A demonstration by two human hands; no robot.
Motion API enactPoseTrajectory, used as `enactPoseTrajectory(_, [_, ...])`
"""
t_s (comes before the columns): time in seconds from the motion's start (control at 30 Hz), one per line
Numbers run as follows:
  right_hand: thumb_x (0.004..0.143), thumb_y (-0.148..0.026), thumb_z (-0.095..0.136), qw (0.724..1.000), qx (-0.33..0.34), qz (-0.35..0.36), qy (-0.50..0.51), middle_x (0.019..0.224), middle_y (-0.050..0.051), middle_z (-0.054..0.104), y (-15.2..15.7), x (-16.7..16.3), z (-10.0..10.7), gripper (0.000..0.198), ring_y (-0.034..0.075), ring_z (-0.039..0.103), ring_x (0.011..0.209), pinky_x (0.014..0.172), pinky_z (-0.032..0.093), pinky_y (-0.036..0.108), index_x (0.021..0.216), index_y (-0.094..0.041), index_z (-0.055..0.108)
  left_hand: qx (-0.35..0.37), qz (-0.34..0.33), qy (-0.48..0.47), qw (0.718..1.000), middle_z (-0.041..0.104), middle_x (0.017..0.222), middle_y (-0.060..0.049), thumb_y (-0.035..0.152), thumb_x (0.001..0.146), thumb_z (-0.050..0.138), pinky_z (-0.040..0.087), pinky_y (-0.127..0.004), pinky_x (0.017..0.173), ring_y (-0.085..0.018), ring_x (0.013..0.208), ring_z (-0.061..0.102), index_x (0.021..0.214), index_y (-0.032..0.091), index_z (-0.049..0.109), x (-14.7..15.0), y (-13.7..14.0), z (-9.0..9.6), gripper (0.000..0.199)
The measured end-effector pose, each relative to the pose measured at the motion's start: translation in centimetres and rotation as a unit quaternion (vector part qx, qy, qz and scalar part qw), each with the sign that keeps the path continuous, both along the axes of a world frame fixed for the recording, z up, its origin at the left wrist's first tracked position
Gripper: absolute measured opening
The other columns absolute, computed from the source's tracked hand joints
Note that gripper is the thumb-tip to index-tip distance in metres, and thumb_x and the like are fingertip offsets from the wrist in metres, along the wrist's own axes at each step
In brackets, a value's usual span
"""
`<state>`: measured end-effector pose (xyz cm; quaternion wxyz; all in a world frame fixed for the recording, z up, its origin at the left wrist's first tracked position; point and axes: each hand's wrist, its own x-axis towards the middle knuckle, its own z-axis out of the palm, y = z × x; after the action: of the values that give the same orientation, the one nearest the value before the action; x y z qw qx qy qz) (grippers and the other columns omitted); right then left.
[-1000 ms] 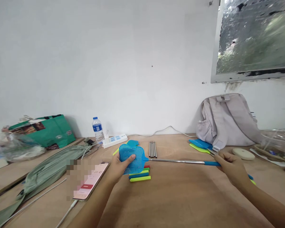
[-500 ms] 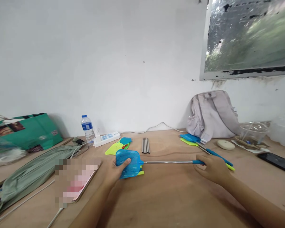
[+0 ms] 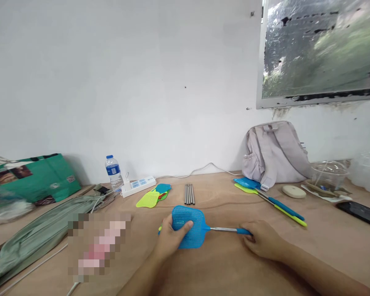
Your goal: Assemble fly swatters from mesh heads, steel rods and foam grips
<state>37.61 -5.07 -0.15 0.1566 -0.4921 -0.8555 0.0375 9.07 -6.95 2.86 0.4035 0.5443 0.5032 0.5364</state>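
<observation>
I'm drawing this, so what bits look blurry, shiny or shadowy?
In the head view, square blocks blur a pinkish patch; there too, the metal rod of the blue swatter shines; same head view, soft shadow darkens the table by the left forearm.

Wooden tabletop (image 3: 216, 273), metal rods (image 3: 189, 194), backpack (image 3: 274, 152), probably a pixelated phone (image 3: 99, 248)
</observation>
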Motion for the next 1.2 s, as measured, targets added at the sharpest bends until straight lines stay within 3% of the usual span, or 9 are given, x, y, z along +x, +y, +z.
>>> enactPoseTrajectory(0.17, [0.067, -0.019, 0.046, 0.999, 0.002, 0.009, 0.032, 0.061, 0.000, 0.056, -0.2, 0.2, 0.3, 0.007, 0.013, 0.049, 0.059, 0.054, 0.028, 0.024, 0.061, -0.019, 0.047, 0.014, 0.003, 0.021, 1.000, 0.068, 0.079, -0.007, 0.042, 0.057, 0.069, 0.051, -0.035, 0.066, -0.022, 0.073, 0.063, 0.078, 0.015, 0.061, 1.6, 0.3, -0.1, 0.035])
enactPoseTrajectory(0.3, [0.076, -0.029, 0.046, 0.993, -0.035, 0.060, 0.093, 0.074, 0.001, 0.060, -0.5, -0.3, 1.3, 0.013, 0.014, 0.052, 0.066, 0.059, 0.035, 0.025, 0.081, -0.020, 0.053, 0.007, 0.041, -0.013, 0.999, 0.067, 0.075, -0.005, 0.038, 0.051, 0.072, 0.050, -0.031, 0.063, -0.021, 0.069, 0.062, 0.080, 0.015, 0.059, -0.1, 1.9, 0.5, 0.039])
enactPoseTrajectory(0.4, [0.082, -0.034, 0.038, 0.985, -0.050, 0.096, 0.136, 0.085, 0.003, 0.062, -0.5, -0.5, 1.7, 0.022, 0.016, 0.055, 0.077, 0.067, 0.040, 0.027, 0.089, -0.021, 0.055, 0.076, 0.141, -0.125, 0.979, 0.063, 0.077, 0.000, 0.040, 0.056, 0.065, 0.046, -0.026, 0.054, -0.014, 0.057, 0.059, 0.084, 0.019, 0.054, -3.3, 3.0, 0.7, 0.037])
enactPoseTrajectory(0.5, [0.082, -0.037, 0.039, 0.982, -0.024, 0.095, 0.160, 0.104, 0.006, 0.061, 0.5, 1.0, 1.7, 0.028, 0.020, 0.054, 0.095, 0.080, 0.041, 0.032, 0.100, -0.023, 0.056, 0.091, 0.280, -0.092, 0.951, 0.056, 0.066, 0.005, 0.035, 0.060, 0.058, 0.041, -0.022, 0.045, -0.009, 0.043, 0.050, 0.082, 0.019, 0.052, -7.1, 3.9, -0.2, 0.027])
enactPoseTrajectory(0.6, [0.080, -0.038, 0.042, 0.977, 0.049, 0.016, 0.207, 0.112, 0.007, 0.057, 2.5, 4.3, 1.4, 0.032, 0.022, 0.050, 0.105, 0.087, 0.038, 0.036, 0.106, -0.023, 0.054, 0.060, 0.355, -0.019, 0.933, 0.050, 0.059, 0.005, 0.033, 0.062, 0.050, 0.037, -0.021, 0.042, -0.008, 0.041, 0.044, 0.077, 0.019, 0.053, -10.1, 4.8, -1.6, 0.021])
enactPoseTrajectory(0.7, [0.072, -0.044, 0.049, 0.938, 0.127, -0.131, 0.293, 0.097, 0.007, 0.063, 4.6, 8.1, 0.9, 0.035, 0.022, 0.058, 0.087, 0.076, 0.044, 0.035, 0.098, -0.022, 0.054, 0.041, 0.372, 0.000, 0.927, 0.054, 0.068, 0.003, 0.033, 0.061, 0.045, 0.037, -0.024, 0.042, -0.008, 0.039, 0.043, 0.074, 0.019, 0.052, -11.4, 5.7, -2.5, 0.021])
enactPoseTrajectory(0.93, [0.061, -0.039, 0.059, 0.906, 0.065, -0.351, 0.228, 0.071, 0.010, 0.066, 7.2, 14.5, -1.6, 0.024, 0.026, 0.060, 0.070, 0.060, 0.042, 0.034, 0.071, -0.019, 0.064, 0.008, 0.345, 0.039, 0.938, 0.054, 0.068, 0.002, 0.033, 0.059, 0.044, 0.039, -0.026, 0.042, -0.010, 0.037, 0.044, 0.069, 0.018, 0.051, -11.0, 6.0, -2.9, 0.019])
enactPoseTrajectory(1.07, [0.064, -0.031, 0.054, 0.894, 0.060, -0.412, 0.166, 0.079, 0.015, 0.065, 7.3, 14.8, -1.7, 0.021, 0.032, 0.058, 0.075, 0.062, 0.037, 0.041, 0.076, -0.020, 0.067, 0.012, 0.321, 0.085, 0.943, 0.055, 0.066, 0.001, 0.031, 0.061, 0.044, 0.039, -0.025, 0.043, -0.011, 0.042, 0.045, 0.068, 0.019, 0.051, -10.6, 5.7, -2.9, 0.015])
enactPoseTrajectory(1.2, [0.069, -0.026, 0.046, 0.897, 0.219, -0.369, 0.107, 0.093, 0.012, 0.062, 6.1, 10.8, -0.6, 0.027, 0.030, 0.052, 0.091, 0.072, 0.034, 0.043, 0.090, -0.020, 0.062, 0.028, 0.297, 0.143, 0.944, 0.056, 0.066, 0.001, 0.028, 0.063, 0.044, 0.037, -0.025, 0.047, -0.013, 0.049, 0.048, 0.067, 0.020, 0.051, -9.8, 5.6, -3.0, 0.011])
